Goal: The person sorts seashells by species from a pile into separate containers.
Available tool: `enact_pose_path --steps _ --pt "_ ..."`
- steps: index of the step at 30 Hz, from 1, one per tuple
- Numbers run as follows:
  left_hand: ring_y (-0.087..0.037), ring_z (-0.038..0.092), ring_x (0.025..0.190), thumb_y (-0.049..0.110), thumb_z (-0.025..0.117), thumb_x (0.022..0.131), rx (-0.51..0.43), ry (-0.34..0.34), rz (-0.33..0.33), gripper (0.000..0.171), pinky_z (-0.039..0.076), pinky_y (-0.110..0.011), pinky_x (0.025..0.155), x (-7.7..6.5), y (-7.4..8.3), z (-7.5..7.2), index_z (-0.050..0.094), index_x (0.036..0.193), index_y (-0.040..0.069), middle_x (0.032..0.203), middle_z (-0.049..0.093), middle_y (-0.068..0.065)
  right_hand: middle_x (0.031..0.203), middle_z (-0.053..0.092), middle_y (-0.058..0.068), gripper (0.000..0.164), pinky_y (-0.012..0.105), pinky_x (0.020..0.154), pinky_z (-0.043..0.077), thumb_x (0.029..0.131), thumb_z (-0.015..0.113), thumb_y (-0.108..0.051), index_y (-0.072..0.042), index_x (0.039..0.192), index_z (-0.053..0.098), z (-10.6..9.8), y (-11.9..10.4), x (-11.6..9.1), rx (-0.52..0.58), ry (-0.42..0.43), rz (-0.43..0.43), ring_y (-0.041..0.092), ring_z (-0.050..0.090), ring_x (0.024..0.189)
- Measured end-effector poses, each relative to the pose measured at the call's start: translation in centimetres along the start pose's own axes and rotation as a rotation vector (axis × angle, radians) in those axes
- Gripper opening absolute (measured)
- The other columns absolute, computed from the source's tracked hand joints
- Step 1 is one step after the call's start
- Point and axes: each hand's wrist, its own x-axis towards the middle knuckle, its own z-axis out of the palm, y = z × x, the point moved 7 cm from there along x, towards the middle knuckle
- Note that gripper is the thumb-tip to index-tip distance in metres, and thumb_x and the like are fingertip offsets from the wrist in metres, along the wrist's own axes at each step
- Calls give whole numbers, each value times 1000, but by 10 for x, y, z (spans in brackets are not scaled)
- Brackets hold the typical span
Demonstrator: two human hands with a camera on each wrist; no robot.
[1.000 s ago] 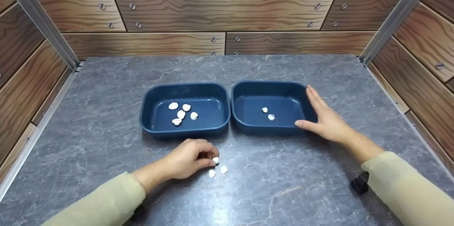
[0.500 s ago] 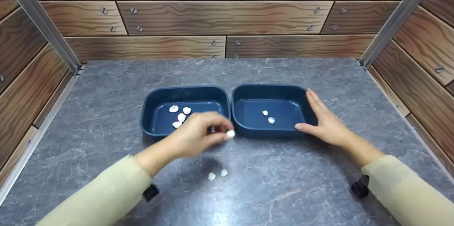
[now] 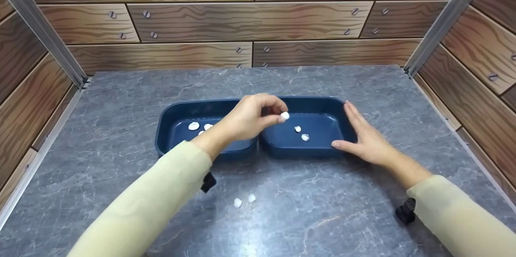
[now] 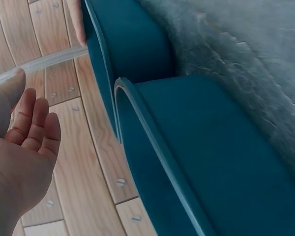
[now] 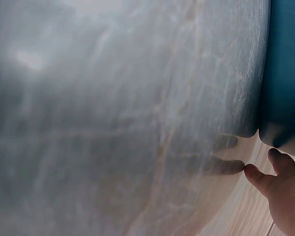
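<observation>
My left hand [image 3: 254, 118] pinches a small white shell [image 3: 285, 115] between thumb and fingertips, above the left part of the right blue bin [image 3: 308, 153]. In the left wrist view the left hand [image 4: 27, 147] shows, but the shell is hidden. Inside the right bin lie two small shells, a rounder one [image 3: 298, 129] and one with a greyish mark [image 3: 305, 137]. My right hand [image 3: 369, 142] rests at that bin's right end, thumb on the front rim and straight fingers along the side. The right wrist view catches part of the right hand [image 5: 285, 191].
The left blue bin [image 3: 161, 144] stands against the right one and holds several white shells [image 3: 194, 126], some hidden by my left arm. Two more shells, one left [image 3: 238, 202] and one right [image 3: 252, 197], lie on the grey marbled table [image 3: 302, 208]. Wood-patterned walls enclose it.
My left hand has lifted a shell off the table and carried it up and to the right, over the right bin. The right hand has stayed at the bin's end.
</observation>
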Motion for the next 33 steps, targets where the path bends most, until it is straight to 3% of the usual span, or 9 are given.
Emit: enact_pose_path --steps 6,13,21,33 --pt "-21 63 95 17 74 102 3 15 -67 15 53 -27 81 23 -18 9 78 115 9 106 68 -3 178 -3 11 113 73 122 14 95 78 -47 -11 172 3 0 1 0 0 4 -1 48 9 159" --pt "-16 63 95 19 74 102 10 29 -140 16 53 -28 84 36 -39 18 78 115 10 106 70 -1 178 -3 10 113 73 122 13 95 78 -47 -12 172 3 0 0 -1 5 7 0 47 8 160" --pt "-13 64 95 19 74 102 52 21 -169 16 53 -27 85 40 -51 26 79 115 10 105 72 -1 178 -2 11 113 74 122 13 95 78 -48 -11 172 4 -1 1 -1 -9 12 7 46 8 160" --pt "-15 64 100 20 73 103 77 3 -197 21 53 -31 91 40 -55 32 77 121 9 110 71 -2 178 -2 15 113 74 122 13 95 78 -47 -9 171 3 -2 -1 -1 -4 4 5 49 8 159"
